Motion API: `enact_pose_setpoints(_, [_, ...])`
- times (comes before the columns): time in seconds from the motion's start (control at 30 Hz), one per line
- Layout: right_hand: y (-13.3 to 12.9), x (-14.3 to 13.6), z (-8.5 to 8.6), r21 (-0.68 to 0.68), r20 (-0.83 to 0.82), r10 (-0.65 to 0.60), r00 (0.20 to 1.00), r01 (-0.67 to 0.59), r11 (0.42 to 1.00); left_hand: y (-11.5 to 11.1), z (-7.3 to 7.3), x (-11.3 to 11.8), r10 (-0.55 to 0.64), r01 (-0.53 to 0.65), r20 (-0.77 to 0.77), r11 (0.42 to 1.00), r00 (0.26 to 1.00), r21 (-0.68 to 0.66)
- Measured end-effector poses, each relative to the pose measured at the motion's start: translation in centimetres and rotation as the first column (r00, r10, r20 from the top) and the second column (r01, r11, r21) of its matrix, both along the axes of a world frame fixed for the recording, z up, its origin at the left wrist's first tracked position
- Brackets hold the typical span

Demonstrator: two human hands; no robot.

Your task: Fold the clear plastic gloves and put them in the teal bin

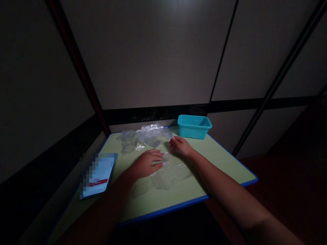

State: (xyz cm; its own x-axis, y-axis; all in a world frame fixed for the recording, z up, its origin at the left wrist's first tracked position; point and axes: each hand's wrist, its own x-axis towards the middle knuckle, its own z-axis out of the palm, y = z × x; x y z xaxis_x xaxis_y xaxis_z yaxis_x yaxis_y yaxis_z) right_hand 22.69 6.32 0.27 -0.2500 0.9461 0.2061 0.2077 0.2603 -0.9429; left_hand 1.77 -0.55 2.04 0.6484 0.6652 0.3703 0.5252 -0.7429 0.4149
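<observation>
A thin clear plastic bag (168,178) lies spread on the table in front of me. My left hand (148,163) rests over its left side, palm down, with the fingers stretched out and the thumb apart. At the bag's far edge, my right hand (181,147) has its fingers curled together on the clear film; the exact grip is hard to see in the dim light. Beyond both hands sits a crumpled heap of clear plastic bags (150,136).
A turquoise plastic basket (194,131) stands at the table's back right corner. On the left lies a tablet-like device (99,175) with a lit screen, partly blurred out. The pale green table (224,166) has a blue edge and stands against panelled doors (153,68).
</observation>
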Motion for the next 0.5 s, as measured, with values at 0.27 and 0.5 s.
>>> enact_pose_setpoints(0.27, [-0.1, 0.1, 0.1, 0.064, 0.07, -0.062, 0.996, 0.058, 0.996, -1.2, 1.2, 0.6, -0.03, 0.04, 0.095, 0.994, 0.995, -0.105])
enact_pose_setpoints(0.5, [0.2, 0.5, 0.1, 0.263, 0.264, -0.107, 0.959, 0.035, 0.964, -0.9, 0.0, 0.2, 0.118, -0.127, -0.145, 0.99, 0.982, -0.06])
